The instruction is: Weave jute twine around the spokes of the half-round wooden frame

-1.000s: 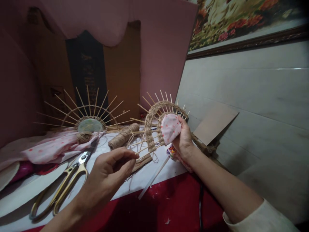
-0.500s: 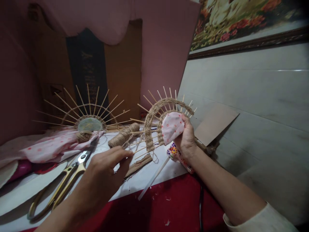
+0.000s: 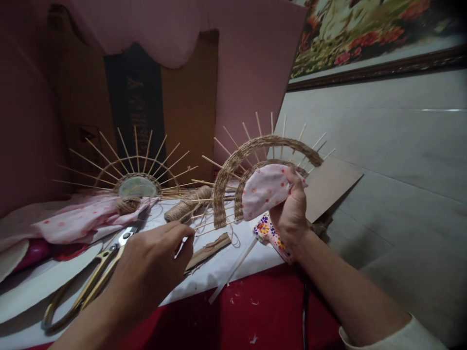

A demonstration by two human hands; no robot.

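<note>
My right hand (image 3: pixel 292 214) grips a half-round woven piece by its centre, thumb on the front. Pale pink cloth with red dots (image 3: pixel 260 192) covers that centre. Around it run two bands of twine weaving, the outer woven band (image 3: pixel 251 146) standing apart from the inner one. Several thin sticks fan outward through both. My left hand (image 3: pixel 156 253) is closed in a pinch beside the lowest stick ends at the piece's left side. What lies between its fingertips is too small to make out. Behind it lies a spool of twine (image 3: pixel 186 204).
At the left stand a second stick fan (image 3: pixel 136 187), dotted cloth (image 3: pixel 76 218) and gold-handled scissors (image 3: pixel 105 262). A cardboard strip (image 3: pixel 207 250), a translucent stick (image 3: pixel 233 270) and a flower-patterned object (image 3: pixel 268 233) lie in front. A board (image 3: pixel 328 189) leans on the right wall.
The woven piece has turned to face me more and come nearer, with my right hand moving slightly up and right. My left hand has shifted a little left, still pinched.
</note>
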